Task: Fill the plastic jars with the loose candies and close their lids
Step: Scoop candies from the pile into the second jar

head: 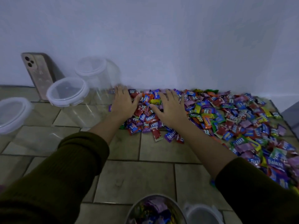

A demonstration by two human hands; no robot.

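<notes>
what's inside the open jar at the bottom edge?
Wrapped candies fill the open jar, purple and blue wrappers on top. The frame crops its lower part, so anything deeper is hidden. Its lid lies alongside.

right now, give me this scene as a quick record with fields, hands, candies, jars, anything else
left hand: flat, fingers spread, on the near-left end of the candy pile
right hand: flat, fingers spread, on the pile beside it
candy pile: wrapped candies spread along the wall on the tiled floor
open jar: bottom edge, partly filled, loose lid beside it
empty jars: three at left, lids on, nearest pile
phone: leaning on wall
</notes>
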